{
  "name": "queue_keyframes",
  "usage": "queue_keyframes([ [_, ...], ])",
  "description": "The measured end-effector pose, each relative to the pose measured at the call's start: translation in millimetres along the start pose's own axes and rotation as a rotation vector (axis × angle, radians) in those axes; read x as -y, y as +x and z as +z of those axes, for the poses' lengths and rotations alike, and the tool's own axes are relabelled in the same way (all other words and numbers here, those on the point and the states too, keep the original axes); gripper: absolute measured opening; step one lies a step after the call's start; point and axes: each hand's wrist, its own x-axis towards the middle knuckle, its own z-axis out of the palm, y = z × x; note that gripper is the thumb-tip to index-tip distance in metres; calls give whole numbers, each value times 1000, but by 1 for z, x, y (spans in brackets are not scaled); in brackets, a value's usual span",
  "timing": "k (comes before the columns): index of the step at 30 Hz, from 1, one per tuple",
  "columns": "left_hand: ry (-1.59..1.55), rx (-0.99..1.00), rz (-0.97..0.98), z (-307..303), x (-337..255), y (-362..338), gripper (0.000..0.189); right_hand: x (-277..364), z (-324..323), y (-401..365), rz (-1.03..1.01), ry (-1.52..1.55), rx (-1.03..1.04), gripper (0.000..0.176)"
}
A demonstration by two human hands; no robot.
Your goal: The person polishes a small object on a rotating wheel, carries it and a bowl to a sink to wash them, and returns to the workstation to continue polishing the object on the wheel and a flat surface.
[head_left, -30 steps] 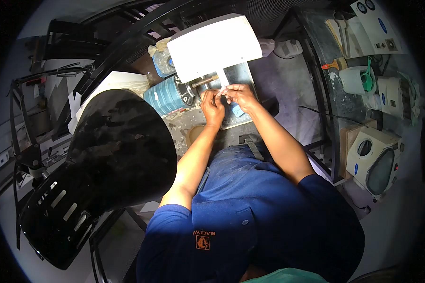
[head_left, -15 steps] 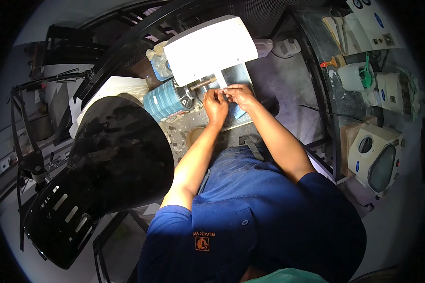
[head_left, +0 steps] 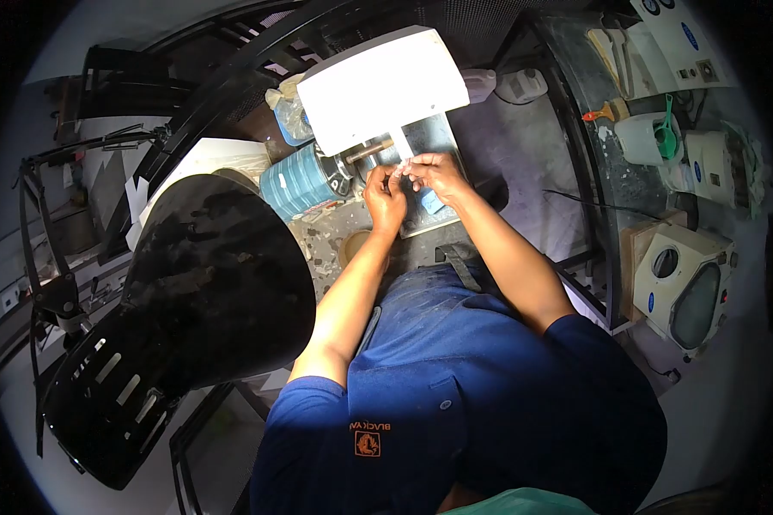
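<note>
"Where is the small pale piece (head_left: 404, 166)?"

"Between the two hands, over the bench; it is too small to identify. The left hand (head_left: 386, 202) has thumb and fingers pinched on it, and the right hand (head_left: 439, 178) pinches it from the right."

"What has just changed?"

"Compared with half a second ago, the left hand sits slightly further left, and a little more of the piece shows. I read that as a small change of hold, with the handling still going on at the fingertips."

"And around them?"

"A blue block (head_left: 431, 202) lies just nearer than the right hand, on a metal tray (head_left: 438, 137). Beyond the left hand, a spindle (head_left: 368, 153) reaches out from a ribbed blue motor (head_left: 294, 184) on the left. Farther off stands a bright white housing (head_left: 382, 90)."
</note>
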Motion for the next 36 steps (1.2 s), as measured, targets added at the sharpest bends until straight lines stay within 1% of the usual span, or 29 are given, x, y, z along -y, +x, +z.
queue_keyframes([
  [2,15,-21,37,1,2,3,7,1,2,0,-22,-9,-1,12],
  [4,-94,34,-124,3,1,6,6,3,4,0,-1,-14,-45,12],
  [7,-171,60,-160,6,1,14,7,6,5,2,36,-16,-81,11],
  [11,-147,85,-161,7,1,19,8,2,2,8,49,3,-93,10],
  [14,-93,75,-173,10,8,21,7,1,1,12,38,26,-115,13],
  [17,-170,91,-206,5,10,20,7,4,5,7,35,-17,-108,14],
  [19,-348,135,-301,1,8,20,7,9,9,2,35,-41,-96,11],
  [24,-391,158,-335,3,4,22,7,7,5,5,25,-25,-113,11],
  [31,-396,171,-359,15,21,22,7,7,0,9,23,-31,-152,10],
  [33,-400,170,-387,16,24,22,7,7,0,10,38,-62,-168,9],
  [35,-415,172,-375,16,26,22,8,7,1,11,33,-84,-172,9],
  [36,-465,173,-385,15,23,21,8,7,1,11,31,-108,-178,8],
])
